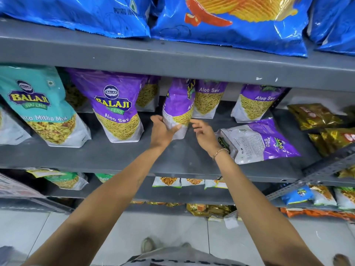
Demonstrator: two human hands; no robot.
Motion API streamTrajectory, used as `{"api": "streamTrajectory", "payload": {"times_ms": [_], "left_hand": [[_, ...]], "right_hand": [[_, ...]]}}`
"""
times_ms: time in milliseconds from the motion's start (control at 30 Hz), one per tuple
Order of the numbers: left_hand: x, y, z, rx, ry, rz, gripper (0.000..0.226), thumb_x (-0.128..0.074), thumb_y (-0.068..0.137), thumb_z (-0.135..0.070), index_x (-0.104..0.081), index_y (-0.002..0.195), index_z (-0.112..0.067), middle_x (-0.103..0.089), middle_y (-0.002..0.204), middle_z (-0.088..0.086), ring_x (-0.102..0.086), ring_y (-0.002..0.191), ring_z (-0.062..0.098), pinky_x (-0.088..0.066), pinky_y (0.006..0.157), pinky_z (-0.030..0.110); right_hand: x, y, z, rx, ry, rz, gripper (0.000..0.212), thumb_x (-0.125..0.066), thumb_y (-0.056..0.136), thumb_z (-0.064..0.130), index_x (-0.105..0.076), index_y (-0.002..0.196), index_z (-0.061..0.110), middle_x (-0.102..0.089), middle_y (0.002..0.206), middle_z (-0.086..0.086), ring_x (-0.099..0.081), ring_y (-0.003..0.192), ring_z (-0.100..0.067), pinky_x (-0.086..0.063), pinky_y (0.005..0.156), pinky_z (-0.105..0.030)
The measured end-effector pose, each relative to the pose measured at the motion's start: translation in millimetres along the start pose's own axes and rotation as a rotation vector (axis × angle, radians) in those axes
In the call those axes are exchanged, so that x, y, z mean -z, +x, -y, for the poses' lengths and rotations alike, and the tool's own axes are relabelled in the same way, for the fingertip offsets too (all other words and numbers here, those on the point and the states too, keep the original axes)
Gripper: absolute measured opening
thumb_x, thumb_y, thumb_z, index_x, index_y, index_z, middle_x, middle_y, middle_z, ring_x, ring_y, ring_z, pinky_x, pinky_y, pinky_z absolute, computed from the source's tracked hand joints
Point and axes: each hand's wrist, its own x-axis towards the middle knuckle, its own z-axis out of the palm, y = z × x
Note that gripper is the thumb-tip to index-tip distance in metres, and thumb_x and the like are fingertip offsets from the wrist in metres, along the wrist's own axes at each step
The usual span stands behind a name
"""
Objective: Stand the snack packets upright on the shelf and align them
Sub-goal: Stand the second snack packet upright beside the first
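On the grey middle shelf (119,156) stand several purple Aloo Sev packets. My left hand (163,129) grips the lower left edge of one upright purple packet (178,104), turned partly sideways. My right hand (203,133) hovers just right of that packet's base with fingers spread, holding nothing. A large purple packet (117,106) stands upright to the left. Two more purple packets (209,98) (255,102) stand at the back right. One purple packet (257,141) lies flat on its face at the right of my right wrist.
A teal Balaji mix packet (40,106) stands at the left. Gold packets (324,123) pile at the shelf's right end. Blue wafer bags (230,22) fill the shelf above, whose edge overhangs. Lower shelves hold smaller packets (167,182). The tiled floor lies below.
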Motion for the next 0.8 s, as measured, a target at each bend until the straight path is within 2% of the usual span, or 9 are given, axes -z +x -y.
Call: {"api": "streamTrajectory", "payload": {"times_ms": [100,200,267,367,433,500,600,733,800], "left_hand": [[14.3,10.9,4.3,-0.021,0.080,0.040,0.056,-0.077,0.077,-0.027,-0.029,0.100,-0.010,-0.053,0.095,0.011,-0.056,0.088,0.029,-0.042,0.077,0.034],[30.0,37.6,25.2,0.002,0.076,0.174,0.068,-0.078,0.063,-0.050,-0.036,0.108,-0.020,-0.064,0.111,0.010,-0.062,0.103,0.029,-0.047,0.097,0.044],[33.8,55.0,41.7,0.017,0.074,0.256,0.073,-0.072,0.062,-0.054,-0.038,0.118,-0.021,-0.064,0.121,0.013,-0.060,0.114,0.029,-0.044,0.103,0.051],[40.4,44.3,27.3,-0.002,0.107,0.279,0.050,-0.057,0.088,-0.024,-0.036,0.132,-0.012,-0.060,0.129,0.013,-0.054,0.123,0.029,-0.038,0.109,0.050],[38.9,36.2,22.1,-0.032,0.093,0.275,0.053,-0.051,0.089,-0.011,-0.034,0.139,-0.010,-0.055,0.130,0.007,-0.050,0.127,0.028,-0.037,0.111,0.046],[37.2,21.5,13.3,-0.032,0.073,0.320,0.072,-0.060,0.080,-0.008,-0.027,0.144,-0.007,-0.048,0.129,0.001,-0.046,0.129,0.022,-0.037,0.108,0.035],[33.2,11.4,11.1,-0.063,0.126,0.296,0.083,-0.074,0.081,-0.021,-0.020,0.143,-0.009,-0.044,0.130,-0.004,-0.041,0.119,0.009,-0.032,0.090,0.016],[32.1,3.6,14.6,-0.122,0.162,0.193,0.084,-0.074,0.080,-0.032,-0.023,0.141,-0.006,-0.052,0.137,0.010,-0.049,0.124,0.025,-0.029,0.074,0.013],[33.9,-2.6,17.7,-0.123,0.190,0.197,0.082,-0.072,0.081,-0.032,-0.022,0.141,-0.005,-0.051,0.137,0.012,-0.049,0.124,0.027,-0.030,0.075,0.017]], "right_hand": [[9.6,7.6,0.3,-0.029,0.032,-0.036,0.040,-0.048,0.089,-0.001,-0.049,0.127,0.009,-0.053,0.122,-0.019,-0.052,0.101,-0.017,-0.043,0.091,-0.027],[19.5,15.0,8.0,-0.076,0.090,0.004,0.055,-0.066,0.084,0.012,-0.039,0.132,0.008,-0.047,0.124,-0.007,-0.045,0.111,-0.017,-0.040,0.095,-0.030],[23.5,19.7,14.4,-0.072,0.094,0.074,0.072,-0.074,0.078,0.021,-0.032,0.135,0.010,-0.042,0.133,-0.001,-0.040,0.124,-0.015,-0.035,0.105,-0.033],[21.7,30.2,13.5,-0.091,0.079,0.137,0.091,-0.084,0.061,0.036,-0.028,0.130,0.014,-0.040,0.143,-0.003,-0.039,0.133,-0.018,-0.034,0.112,-0.044],[18.5,32.8,16.0,-0.090,0.094,0.148,0.089,-0.085,0.061,0.028,-0.027,0.127,0.012,-0.044,0.139,-0.007,-0.043,0.129,-0.020,-0.037,0.110,-0.044],[16.5,26.5,28.4,-0.100,0.078,0.118,0.083,-0.082,0.068,0.013,-0.027,0.130,0.007,-0.045,0.137,-0.009,-0.044,0.126,-0.021,-0.038,0.105,-0.033],[13.8,24.8,30.4,-0.078,0.061,0.132,0.079,-0.080,0.070,0.008,-0.032,0.133,0.009,-0.051,0.129,-0.006,-0.048,0.116,-0.016,-0.043,0.089,-0.022],[10.6,16.7,23.5,-0.069,0.048,0.149,0.081,-0.086,0.062,0.021,-0.042,0.130,0.018,-0.058,0.129,-0.003,-0.054,0.119,-0.019,-0.046,0.102,-0.041],[7.7,8.2,20.2,-0.064,0.054,0.143,0.080,-0.085,0.063,0.023,-0.042,0.129,0.020,-0.059,0.128,-0.002,-0.054,0.118,-0.018,-0.046,0.103,-0.043]]}}
